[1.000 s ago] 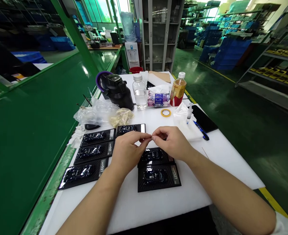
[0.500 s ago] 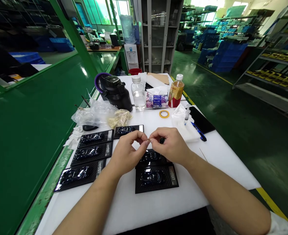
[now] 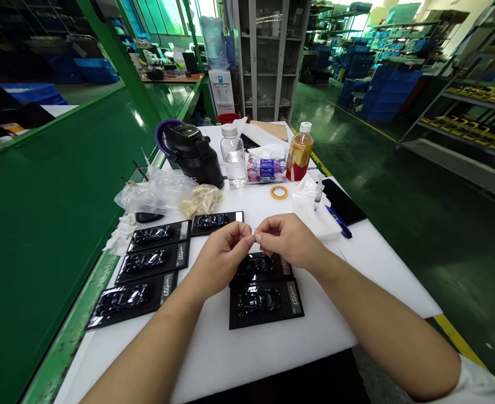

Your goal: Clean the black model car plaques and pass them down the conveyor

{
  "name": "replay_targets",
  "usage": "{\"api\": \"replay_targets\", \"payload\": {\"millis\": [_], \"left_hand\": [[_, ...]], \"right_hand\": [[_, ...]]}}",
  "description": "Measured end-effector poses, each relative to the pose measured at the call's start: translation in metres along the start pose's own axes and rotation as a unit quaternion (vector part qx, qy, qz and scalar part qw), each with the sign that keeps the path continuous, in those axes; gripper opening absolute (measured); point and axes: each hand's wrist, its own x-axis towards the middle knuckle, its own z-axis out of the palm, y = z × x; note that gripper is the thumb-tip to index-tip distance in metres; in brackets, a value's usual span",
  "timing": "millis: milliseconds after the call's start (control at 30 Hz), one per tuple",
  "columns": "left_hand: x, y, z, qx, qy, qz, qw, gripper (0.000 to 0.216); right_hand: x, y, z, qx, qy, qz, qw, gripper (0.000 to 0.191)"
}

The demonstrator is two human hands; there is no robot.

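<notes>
My left hand and my right hand meet fingertip to fingertip above the white table. Both are closed in a pinch; whatever lies between the fingertips is too small to make out. Below them are two dark model cars on black textured bases, the nearer car in full view and the farther car partly hidden by my hands. To the left, more such cars sit on bases in a column, among them a front one and a middle one. Another car stands behind my left hand.
Behind are a black flask, a clear bottle, a tissue pack, a drink bottle and yellow tape. At right lie a syringe, a blue cutter and a dark phone-like slab. Plastic bags crowd the left.
The view has shifted slightly, so everything sits a little farther left and higher. My hands stay pinched together; the right hand's fingers look more closed over.
</notes>
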Motion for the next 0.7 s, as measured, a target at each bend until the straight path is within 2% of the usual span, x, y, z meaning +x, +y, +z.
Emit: {"api": "replay_targets", "payload": {"millis": [100, 167, 267, 367, 467, 533, 600, 700], "left_hand": [[-0.002, 0.001, 0.001, 0.004, 0.009, 0.014, 1.000, 0.018], [-0.005, 0.002, 0.001, 0.066, 0.056, 0.073, 0.994, 0.013], [-0.007, 0.002, 0.000, 0.190, 0.117, 0.201, 0.954, 0.005], [-0.008, -0.001, -0.002, 0.235, 0.126, 0.276, 0.923, 0.006], [-0.006, -0.005, -0.003, 0.244, 0.135, 0.312, 0.908, 0.009], [-0.005, -0.004, -0.005, 0.249, 0.150, 0.329, 0.898, 0.011], [-0.008, 0.003, -0.011, 0.257, 0.171, 0.336, 0.890, 0.013], [-0.027, 0.021, -0.024, 0.280, 0.157, 0.312, 0.894, 0.016]], "right_hand": [[0.006, 0.001, -0.007, 0.100, -0.079, 0.054, 0.990, 0.011], [0.007, 0.002, -0.010, 0.124, -0.078, 0.057, 0.988, 0.010], [0.008, 0.003, -0.010, 0.131, -0.071, 0.054, 0.987, 0.009], [0.008, 0.006, -0.009, 0.139, -0.079, 0.055, 0.986, 0.009], [0.010, 0.006, -0.008, 0.129, -0.088, 0.057, 0.986, 0.010], [0.008, 0.000, -0.010, 0.077, -0.087, 0.048, 0.992, 0.013], [-0.003, -0.013, -0.014, -0.043, -0.047, 0.020, 0.998, 0.013], [-0.038, -0.033, -0.023, -0.263, 0.021, -0.033, 0.964, 0.010]]}}
